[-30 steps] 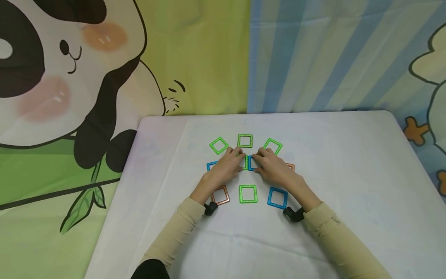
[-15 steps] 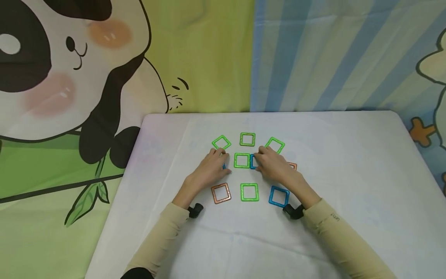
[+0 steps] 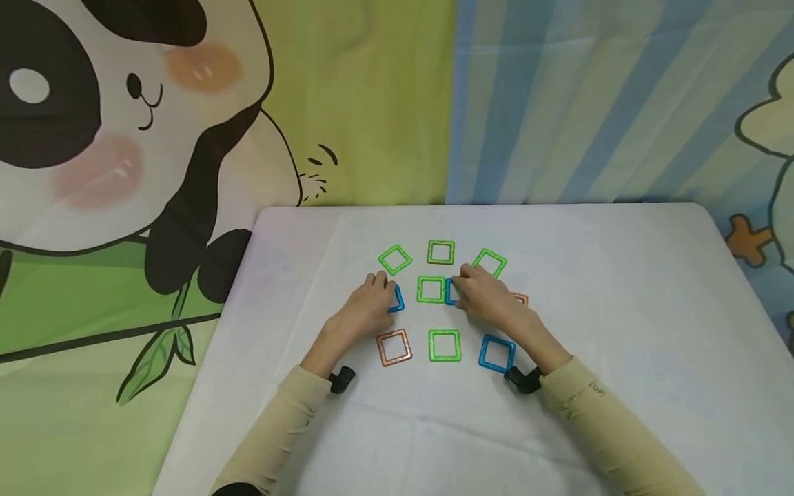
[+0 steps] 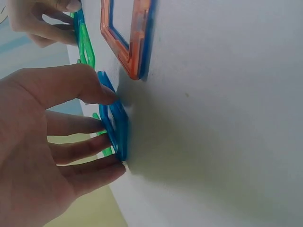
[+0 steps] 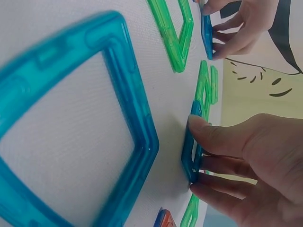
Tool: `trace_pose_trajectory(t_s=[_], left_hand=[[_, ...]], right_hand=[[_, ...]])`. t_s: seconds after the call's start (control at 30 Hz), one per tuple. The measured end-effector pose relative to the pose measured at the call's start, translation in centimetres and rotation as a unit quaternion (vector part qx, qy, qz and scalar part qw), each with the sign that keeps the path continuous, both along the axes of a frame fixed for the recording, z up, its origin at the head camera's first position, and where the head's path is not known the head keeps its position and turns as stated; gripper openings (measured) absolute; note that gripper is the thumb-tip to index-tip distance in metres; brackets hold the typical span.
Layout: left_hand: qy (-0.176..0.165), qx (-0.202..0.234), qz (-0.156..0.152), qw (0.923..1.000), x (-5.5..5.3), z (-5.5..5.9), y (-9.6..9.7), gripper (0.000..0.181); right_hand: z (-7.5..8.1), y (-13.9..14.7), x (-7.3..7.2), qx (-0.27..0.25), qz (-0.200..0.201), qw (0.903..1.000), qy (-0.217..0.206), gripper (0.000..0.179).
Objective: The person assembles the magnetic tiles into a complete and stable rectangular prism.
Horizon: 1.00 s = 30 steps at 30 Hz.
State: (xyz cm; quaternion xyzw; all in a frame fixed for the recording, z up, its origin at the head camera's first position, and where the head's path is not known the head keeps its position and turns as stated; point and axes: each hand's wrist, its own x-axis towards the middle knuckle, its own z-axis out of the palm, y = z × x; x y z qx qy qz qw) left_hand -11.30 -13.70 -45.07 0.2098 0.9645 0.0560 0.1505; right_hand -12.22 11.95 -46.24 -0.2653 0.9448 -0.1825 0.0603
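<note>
In the head view, my left hand [image 3: 366, 306] holds a blue square magnetic tile [image 3: 399, 298] at the left. The left wrist view has its thumb on the near edge of that tile and its fingers at the far edge. My right hand [image 3: 490, 296] grips another blue square tile [image 3: 449, 291], partly covered by the fingers. In the right wrist view this tile [image 5: 187, 153] lies between thumb and fingers. Its left side meets a green square tile [image 3: 431, 279] in the middle. A gap separates the left blue tile from that green one.
Green tiles lie behind: a left one [image 3: 395, 271], a middle one [image 3: 440, 262] and a right one [image 3: 490, 251]. Nearer are an orange tile [image 3: 394, 362], a green tile [image 3: 444, 358] and a blue tile [image 3: 497, 338]. Another orange tile [image 3: 524, 300] is partly behind the right wrist.
My left hand has let go of the middle green tile, moved left, and taken hold of the left blue tile. The right hand has stayed on its blue tile.
</note>
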Motion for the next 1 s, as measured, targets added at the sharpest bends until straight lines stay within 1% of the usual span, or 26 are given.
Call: trace_pose_trajectory(t_s=[0.1,0.2,0.3,0.4,0.47,0.6,0.73,0.9,1.0], left_hand=[[-0.002,0.001,0.001,1.0000,-0.1,-0.2,0.1,0.051],[-0.001,0.006,0.002,1.0000,-0.2,-0.4,0.1,0.054],[-0.003,0.024,0.005,0.9997,-0.3,-0.4,0.1,0.058],[-0.017,0.052,0.014,0.9984,-0.3,-0.4,0.2,0.064],[-0.026,0.074,0.023,0.9966,-0.4,-0.4,0.3,0.067],[-0.033,0.112,0.037,0.9925,-0.5,-0.5,0.6,0.068],[-0.035,0.139,0.036,0.9890,-0.8,-0.5,0.8,0.067],[-0.054,0.178,0.034,0.9819,-1.3,-0.4,1.0,0.072],[-0.066,0.198,0.035,0.9773,-1.6,-0.5,1.0,0.074]], right_hand=[[-0.1,-0.1,0.1,0.003,-0.002,1.0000,-0.004,0.045],[-0.3,-0.1,0.1,0.004,-0.005,1.0000,-0.003,0.046],[-0.3,-0.1,0.1,0.002,-0.007,1.0000,0.000,0.047],[-0.2,0.0,0.1,0.000,-0.006,1.0000,0.002,0.047],[-0.2,0.0,0.0,-0.001,-0.003,1.0000,0.002,0.047],[-0.2,-0.1,0.1,-0.001,-0.001,1.0000,0.002,0.046],[-0.1,-0.1,0.1,0.001,-0.002,1.0000,0.004,0.046],[0.0,-0.1,0.0,0.005,0.000,1.0000,0.008,0.046],[0.0,-0.1,0.0,0.007,0.001,1.0000,0.006,0.046]])
